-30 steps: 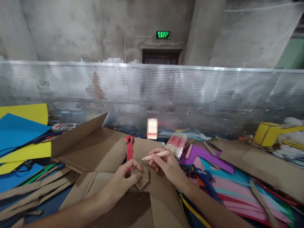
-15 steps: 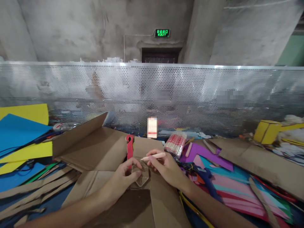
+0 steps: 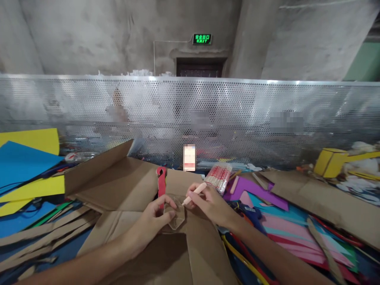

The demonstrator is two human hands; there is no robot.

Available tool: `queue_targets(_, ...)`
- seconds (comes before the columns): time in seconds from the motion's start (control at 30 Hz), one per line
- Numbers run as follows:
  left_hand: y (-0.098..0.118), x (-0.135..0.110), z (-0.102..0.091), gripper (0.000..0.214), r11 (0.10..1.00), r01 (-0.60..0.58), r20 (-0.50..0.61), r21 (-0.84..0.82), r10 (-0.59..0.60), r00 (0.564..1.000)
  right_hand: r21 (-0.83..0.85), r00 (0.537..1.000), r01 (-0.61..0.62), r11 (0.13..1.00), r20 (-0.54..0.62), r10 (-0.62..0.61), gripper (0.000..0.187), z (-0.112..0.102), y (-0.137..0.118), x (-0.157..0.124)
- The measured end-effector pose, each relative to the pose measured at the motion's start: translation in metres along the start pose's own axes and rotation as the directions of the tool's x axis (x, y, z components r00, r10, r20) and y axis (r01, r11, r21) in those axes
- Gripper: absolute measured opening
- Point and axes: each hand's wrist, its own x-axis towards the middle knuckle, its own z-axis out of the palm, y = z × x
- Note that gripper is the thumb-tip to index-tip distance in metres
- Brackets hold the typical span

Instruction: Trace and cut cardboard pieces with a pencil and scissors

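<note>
My left hand (image 3: 154, 219) presses a small clear plastic template (image 3: 176, 215) flat against a brown cardboard sheet (image 3: 124, 194) in the middle of the bench. Its thumb and fingers pinch the template's left edge. My right hand (image 3: 209, 204) is closed on a pale pink pen (image 3: 194, 193), whose tip points down at the template's upper right edge. A red cutout strip (image 3: 161, 184) lies on the cardboard just behind my left hand.
A perforated metal screen (image 3: 190, 118) closes off the back of the bench. Blue and yellow sheets (image 3: 26, 170) lie at the left, a wrapped bundle of sticks (image 3: 218, 176) and purple, pink and teal sheets (image 3: 267, 209) at the right. A yellow box (image 3: 331, 162) sits at the far right.
My right hand turned the pen from lying nearly level to pointing down, bringing its tip onto the template's edge. My left hand stayed on the template.
</note>
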Motion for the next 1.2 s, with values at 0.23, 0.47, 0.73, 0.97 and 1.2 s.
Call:
queue_targets(0.23, -0.0006, -0.0007, 0.0008, 0.022, 1.000, -0.001, 0.015, -0.029, 0.001, 1.000, 0.033, 0.999, -0.023, 0.999, -0.032, 0.024, 0.023, 0.0036, 0.0005, -0.0022)
queue_targets(0.47, 0.0060, -0.0022, 0.0017, 0.027, 0.999, 0.019, 0.000, 0.032, -0.019, 1.000, -0.074, 1.000, 0.028, 0.997, -0.007, -0.029, 0.028, 0.0015, -0.0033, -0.0024)
queue_targets(0.73, 0.0026, -0.0017, -0.0001, 0.027, 0.999, 0.009, 0.004, 0.042, -0.009, 1.000, -0.231, 0.993, 0.116, 0.966, 0.057, -0.106, 0.020, -0.0018, -0.0053, -0.0017)
queue_targets(0.97, 0.0021, -0.0020, -0.0003, 0.022, 0.999, -0.016, 0.000, 0.039, 0.016, 1.000, -0.220, 0.991, 0.131, 0.967, 0.047, -0.123, 0.020, -0.0020, -0.0051, -0.0016)
queue_targets(1.2, 0.0005, -0.0015, -0.0011, 0.027, 0.999, -0.005, 0.001, 0.047, 0.005, 1.000, -0.255, 0.992, 0.128, 0.958, 0.050, -0.119, 0.020, -0.0046, -0.0020, -0.0025)
